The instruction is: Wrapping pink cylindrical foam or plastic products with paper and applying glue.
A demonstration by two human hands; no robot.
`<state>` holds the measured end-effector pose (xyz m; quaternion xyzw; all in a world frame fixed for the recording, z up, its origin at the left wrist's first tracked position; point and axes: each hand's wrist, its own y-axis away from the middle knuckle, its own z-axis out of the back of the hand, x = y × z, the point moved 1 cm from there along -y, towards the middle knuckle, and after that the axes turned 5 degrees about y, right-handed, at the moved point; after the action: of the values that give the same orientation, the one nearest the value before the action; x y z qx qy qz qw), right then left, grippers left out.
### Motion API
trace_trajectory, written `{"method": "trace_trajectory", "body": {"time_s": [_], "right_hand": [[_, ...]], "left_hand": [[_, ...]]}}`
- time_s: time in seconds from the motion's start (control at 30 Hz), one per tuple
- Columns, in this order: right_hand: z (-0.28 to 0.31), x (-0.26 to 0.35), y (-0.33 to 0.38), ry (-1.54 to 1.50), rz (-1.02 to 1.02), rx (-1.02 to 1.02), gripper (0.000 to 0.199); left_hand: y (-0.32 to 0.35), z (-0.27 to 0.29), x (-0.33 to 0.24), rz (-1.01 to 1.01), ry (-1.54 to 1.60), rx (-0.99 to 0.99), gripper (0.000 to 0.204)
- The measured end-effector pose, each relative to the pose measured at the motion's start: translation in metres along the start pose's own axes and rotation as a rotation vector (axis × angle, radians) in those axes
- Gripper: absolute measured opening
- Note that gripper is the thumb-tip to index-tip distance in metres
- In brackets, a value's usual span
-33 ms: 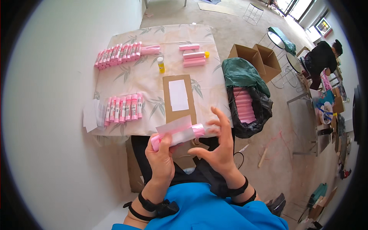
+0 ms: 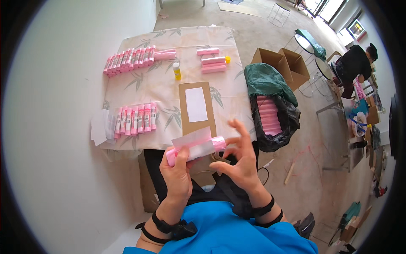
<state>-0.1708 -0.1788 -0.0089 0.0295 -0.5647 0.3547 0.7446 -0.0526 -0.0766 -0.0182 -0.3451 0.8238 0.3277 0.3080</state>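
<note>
My left hand point(image 2: 177, 175) is closed round a pink roll of thin plastic film point(image 2: 219, 144), which is held tilted above the table's near edge. A white paper label point(image 2: 192, 137) lies along the roll, its upper flap standing away from the surface. Just right of the roll's end, my right hand point(image 2: 243, 163) has its fingers spread and holds nothing. Beyond the roll lies a brown cardboard piece point(image 2: 184, 108) with a white paper sheet point(image 2: 196, 105) on it. Farther back, a glue stick point(image 2: 176, 72) with a yellow body stands upright, and its yellow cap point(image 2: 228, 59) sits beside several unlabelled pink rolls point(image 2: 212, 67).
Labelled pink rolls lie in a far row point(image 2: 131, 58) and a nearer row point(image 2: 135, 119), beside loose white labels point(image 2: 100, 127). A black bag point(image 2: 277, 143) of pink rolls stands right of the table, before cardboard boxes point(image 2: 270, 59). Another person point(image 2: 357, 63) works at the far right.
My right hand has shifted slightly left, closer to the roll's end. My left hand keeps its hold on the roll.
</note>
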Motion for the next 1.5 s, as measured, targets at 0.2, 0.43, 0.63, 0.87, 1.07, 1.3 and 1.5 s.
{"method": "trace_trajectory", "body": {"time_s": [0.2, 0.43, 0.63, 0.87, 1.07, 1.3, 1.5], "right_hand": [[-0.010, -0.002, 0.002, -0.761, -0.482, 0.177, 0.070], [-0.008, 0.007, 0.005, -0.715, -0.649, 0.050, 0.032], [-0.013, 0.003, 0.007, -0.697, -0.619, 0.007, 0.030], [-0.013, 0.005, 0.007, -0.701, -0.618, 0.008, 0.030], [-0.011, 0.001, 0.009, -0.698, -0.646, 0.001, 0.029], [-0.012, 0.001, 0.009, -0.736, -0.614, -0.012, 0.031], [-0.010, 0.001, 0.010, -0.695, -0.577, 0.010, 0.030]], "left_hand": [[0.005, 0.007, 0.003, -0.040, -0.093, 0.065, 0.008], [0.011, 0.009, 0.011, -0.045, -0.099, 0.133, 0.011], [0.009, 0.011, 0.010, -0.023, -0.092, 0.147, 0.013], [0.008, 0.014, 0.007, 0.014, -0.108, 0.185, 0.015], [0.007, 0.015, 0.009, 0.028, -0.139, 0.221, 0.016], [0.007, 0.009, 0.006, 0.061, -0.105, 0.166, 0.014], [0.005, 0.011, 0.005, 0.073, -0.079, 0.183, 0.014]]}}
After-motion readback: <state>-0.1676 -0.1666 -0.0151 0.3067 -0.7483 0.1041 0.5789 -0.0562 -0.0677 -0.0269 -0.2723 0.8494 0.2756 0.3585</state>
